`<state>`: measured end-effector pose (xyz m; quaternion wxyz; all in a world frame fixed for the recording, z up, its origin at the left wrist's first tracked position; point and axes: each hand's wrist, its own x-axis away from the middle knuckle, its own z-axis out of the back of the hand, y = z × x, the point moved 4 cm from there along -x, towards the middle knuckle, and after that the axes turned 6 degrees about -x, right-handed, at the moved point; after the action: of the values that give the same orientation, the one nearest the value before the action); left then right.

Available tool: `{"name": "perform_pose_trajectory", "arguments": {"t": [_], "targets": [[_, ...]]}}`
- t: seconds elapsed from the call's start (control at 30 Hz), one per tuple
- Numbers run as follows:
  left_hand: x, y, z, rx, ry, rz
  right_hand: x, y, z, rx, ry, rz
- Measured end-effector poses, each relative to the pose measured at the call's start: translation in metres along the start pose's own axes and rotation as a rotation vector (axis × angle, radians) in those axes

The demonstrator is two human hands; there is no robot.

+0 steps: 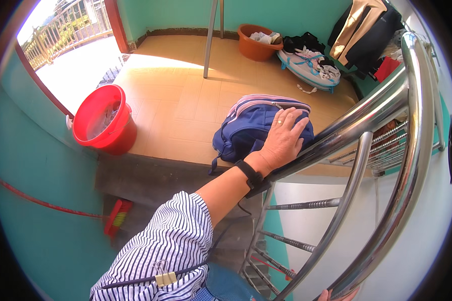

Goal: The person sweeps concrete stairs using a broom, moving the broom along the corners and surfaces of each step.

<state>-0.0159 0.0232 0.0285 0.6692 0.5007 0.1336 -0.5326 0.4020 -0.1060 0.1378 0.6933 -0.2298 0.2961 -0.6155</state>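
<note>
My left hand, with a ring and a black wristband, reaches over a dark blue backpack with pink-and-white trim. Its fingers are spread. Whether the palm presses on the bag or hovers just above it, I cannot tell. The backpack lies on the tan floor at the top of the stairs, close against the railing. Only part of my right hand shows at the lower edge, its fingers curled round the steel handrail.
A red bucket stands left beside the doorway. Dark steps drop toward me, with a red-and-yellow broom by the left wall. Farther back are an orange basin, a heap of clothes and a metal leg.
</note>
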Motion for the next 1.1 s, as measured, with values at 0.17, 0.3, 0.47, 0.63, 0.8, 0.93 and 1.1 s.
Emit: {"name": "perform_pose_trajectory", "arguments": {"t": [0.17, 0.3, 0.47, 0.63, 0.8, 0.93, 1.1], "targets": [[0.107, 0.014, 0.036, 0.447, -0.356, -0.018, 0.003, 0.019, -0.032, -0.029, 0.080, 0.060], [0.256, -0.057, 0.055, 0.254, -1.047, 0.208, -0.004, -0.004, -0.041, -0.059, 0.054, 0.031], [0.390, -0.155, 0.188, -0.247, -1.090, 0.909, -0.013, -0.007, -0.043, -0.048, 0.038, 0.230], [0.535, -0.175, 0.389, 0.007, -0.136, 1.699, -0.008, -0.017, -0.045, -0.012, 0.010, 0.249], [0.586, -0.107, 0.586, -0.339, 0.492, 1.864, -0.001, -0.011, -0.047, -0.179, -0.041, 0.249], [0.585, -0.094, 0.714, -0.456, 0.683, 1.684, 0.001, -0.008, -0.045, -0.094, -0.015, 0.315], [0.524, -0.133, 0.807, -0.442, 0.931, 1.372, 0.012, -0.003, -0.050, 0.083, 0.219, 0.484]]}}
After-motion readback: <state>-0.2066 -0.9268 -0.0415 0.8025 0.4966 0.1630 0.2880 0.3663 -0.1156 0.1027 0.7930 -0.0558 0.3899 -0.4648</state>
